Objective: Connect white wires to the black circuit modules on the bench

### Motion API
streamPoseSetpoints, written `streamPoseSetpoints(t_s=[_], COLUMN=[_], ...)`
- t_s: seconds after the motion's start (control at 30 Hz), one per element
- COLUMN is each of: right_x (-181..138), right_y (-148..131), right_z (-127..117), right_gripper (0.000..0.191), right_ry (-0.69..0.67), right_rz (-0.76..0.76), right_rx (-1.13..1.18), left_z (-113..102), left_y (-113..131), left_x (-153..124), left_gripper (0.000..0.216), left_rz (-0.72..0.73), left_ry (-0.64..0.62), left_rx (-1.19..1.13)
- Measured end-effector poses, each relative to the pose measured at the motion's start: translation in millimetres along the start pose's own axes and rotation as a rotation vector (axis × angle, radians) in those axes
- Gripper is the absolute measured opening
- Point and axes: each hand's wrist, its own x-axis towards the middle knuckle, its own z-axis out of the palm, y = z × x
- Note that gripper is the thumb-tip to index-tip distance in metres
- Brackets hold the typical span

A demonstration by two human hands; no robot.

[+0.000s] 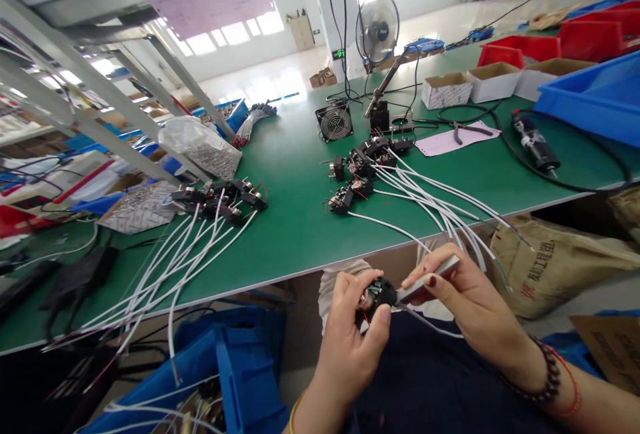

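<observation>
My left hand (353, 334) is closed around a small black electrical part (384, 291) with green and red wires showing in its open side. A white cable (430, 325) runs out of that part below my right hand. Between thumb and fingers, my right hand (465, 294) grips a flat grey metal tool (430, 278), its tip touching or very near the black part. Just beyond the hands, a group of similar black parts (370, 157) lies on the green bench (295, 221), their white cables (440, 201) hanging over the front edge.
More cabled black parts (225, 201) lie on the left. Behind are a small square fan (334, 122) and a soldering iron (385, 84). On the right are pliers (470, 131), a black power screwdriver (535, 144) and a blue bin (595, 97). A blue crate (245, 381) stands below.
</observation>
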Motion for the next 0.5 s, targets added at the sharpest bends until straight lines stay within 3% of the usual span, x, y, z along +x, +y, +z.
streamPoseSetpoints(t_s=[0.07, 0.17, 0.33, 0.5], right_x=[4.3, 7.7, 6.9, 1.1], right_y=[3.4, 6.1, 3.8, -1.1], right_z=[-2.8, -5.6, -7.9, -8.1], right_gripper=[0.027, 0.031, 0.037, 0.036], right_ry=[-0.003, 0.01, -0.016, 0.019], right_rz=[0.13, 0.196, 0.282, 0.274], right_rx=[0.191, 0.294, 0.339, 0.242], left_z=[0.2, 0.8, 0.5, -0.7], left_y=[-0.9, -2.3, -4.0, -2.8], left_x=[0.3, 0.1, -1.4, -2.2], left_gripper=[0.035, 0.036, 0.036, 0.034], left_rz=[0.017, 0.024, 0.008, -0.027], left_ry=[-0.018, -0.046, -0.058, -0.041], left_rx=[-0.028, -0.07, -0.09, -0.099])
